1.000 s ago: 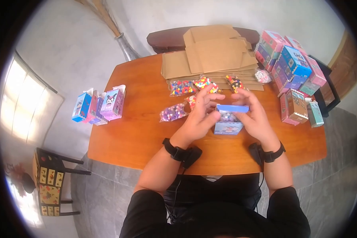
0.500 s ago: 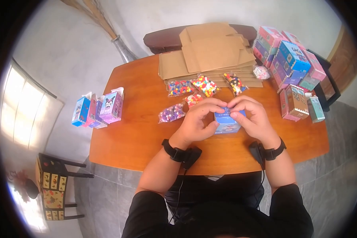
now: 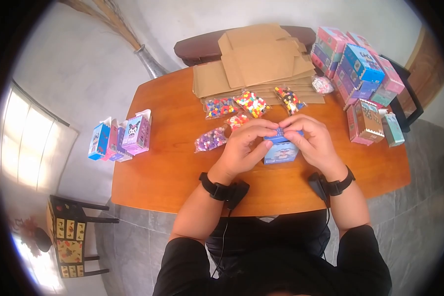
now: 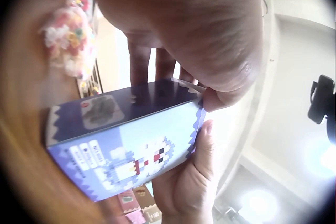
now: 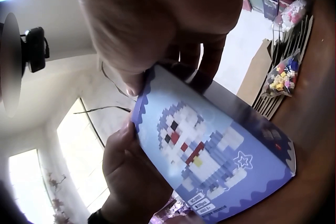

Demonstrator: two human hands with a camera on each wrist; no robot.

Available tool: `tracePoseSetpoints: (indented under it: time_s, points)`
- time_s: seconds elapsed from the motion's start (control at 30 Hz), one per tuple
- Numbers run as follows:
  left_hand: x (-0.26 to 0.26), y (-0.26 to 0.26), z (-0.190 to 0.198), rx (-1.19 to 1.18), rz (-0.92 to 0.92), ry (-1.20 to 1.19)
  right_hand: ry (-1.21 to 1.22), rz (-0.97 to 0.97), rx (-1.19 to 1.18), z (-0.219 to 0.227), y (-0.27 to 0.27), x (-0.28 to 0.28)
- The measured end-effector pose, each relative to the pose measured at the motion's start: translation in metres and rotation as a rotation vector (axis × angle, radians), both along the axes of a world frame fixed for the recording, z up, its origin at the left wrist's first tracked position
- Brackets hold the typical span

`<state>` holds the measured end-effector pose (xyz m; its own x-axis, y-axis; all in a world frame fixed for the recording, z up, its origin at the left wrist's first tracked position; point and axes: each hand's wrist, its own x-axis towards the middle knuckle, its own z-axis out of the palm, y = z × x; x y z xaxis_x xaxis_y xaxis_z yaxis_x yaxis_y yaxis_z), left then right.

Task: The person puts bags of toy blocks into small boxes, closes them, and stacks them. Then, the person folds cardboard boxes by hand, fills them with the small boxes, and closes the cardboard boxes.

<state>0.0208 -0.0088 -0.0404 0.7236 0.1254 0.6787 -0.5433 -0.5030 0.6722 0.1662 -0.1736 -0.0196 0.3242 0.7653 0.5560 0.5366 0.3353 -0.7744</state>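
A small blue cardboard box (image 3: 280, 153) stands on the wooden table in front of the person, its top flap lying over the opening. My left hand (image 3: 242, 149) grips the top edge from the left, thumb at the near side and fingers over the far side. From the right, my right hand (image 3: 315, 144) holds the same top edge, thumb on the near rim. The left wrist view shows the box's front (image 4: 142, 161) with a pixel-style character, and the right wrist view shows that printed front (image 5: 194, 150) larger. The box's contents are hidden.
Bags of coloured beads (image 3: 251, 103) lie beyond the hands, a purple one (image 3: 211, 139) nearest the left hand. Flattened brown cardboard (image 3: 261, 64) is stacked at the back. Printed boxes stand in a pile (image 3: 357, 74) at right and a row (image 3: 135, 133) at left.
The box's top flap, raised a second ago with the contents showing, has come down over the opening. Both hands have moved in together onto the top edge.
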Motion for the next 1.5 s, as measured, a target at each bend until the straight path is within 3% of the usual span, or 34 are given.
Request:
tracePoseSetpoints:
  time_s: [0.27, 0.33, 0.43, 0.5, 0.53, 0.6, 0.67, 0.87, 0.97, 1.03, 1.13, 1.2, 1.3, 1.4, 1.43, 1.5]
  points:
    - [0.000, -0.002, 0.001, 0.086, 0.081, 0.043, -0.070, 0.024, -0.045, -0.005, -0.001, 0.005]
    - [0.001, 0.001, -0.001, 0.075, 0.095, 0.057, 0.156, 0.048, -0.114, -0.005, -0.003, 0.002]
    - [0.003, 0.007, -0.009, 0.083, 0.177, 0.013, 0.278, 0.075, -0.242, -0.016, -0.002, -0.001]
    - [0.003, 0.008, -0.015, -0.307, 0.185, 0.093, 0.288, 0.108, -0.366, -0.013, -0.003, 0.003]
    - [0.004, 0.011, -0.019, -0.306, 0.182, 0.093, 0.297, 0.144, -0.491, -0.011, -0.003, 0.005]
    - [0.006, 0.019, -0.026, -0.360, 0.054, 0.029, 0.347, 0.141, -0.479, -0.007, -0.001, 0.006]
    - [0.009, 0.015, -0.022, -0.433, 0.045, -0.012, 0.394, 0.138, -0.465, -0.007, 0.001, 0.008]
    - [0.006, 0.001, 0.000, -0.577, 0.104, -0.062, 0.533, 0.197, -0.248, -0.019, 0.006, 0.016]
    - [0.002, 0.009, -0.008, -0.514, 0.188, -0.072, 0.552, 0.114, -0.187, -0.011, 0.001, 0.016]
    - [0.002, 0.016, -0.011, -0.436, 0.218, -0.022, 0.673, -0.067, -0.018, 0.007, -0.006, 0.013]
    - [0.005, 0.014, -0.011, -0.471, 0.148, -0.046, 0.531, -0.308, 0.082, 0.027, -0.036, 0.025]
    - [0.007, 0.014, -0.013, -0.416, 0.266, -0.005, 0.539, -0.344, 0.166, 0.033, -0.068, 0.042]
    - [0.007, 0.015, -0.013, -0.354, 0.326, -0.018, 0.412, -0.652, 0.154, 0.043, -0.119, 0.070]
    - [0.011, 0.016, -0.019, -0.323, 0.347, -0.030, 0.394, -0.830, 0.179, 0.029, -0.157, 0.114]
    - [0.012, 0.015, -0.021, -0.327, 0.419, -0.020, 0.443, -0.844, 0.173, 0.023, -0.165, 0.122]
    - [0.011, 0.012, -0.020, -0.371, 0.390, 0.029, 0.490, -0.849, 0.115, 0.012, -0.174, 0.137]
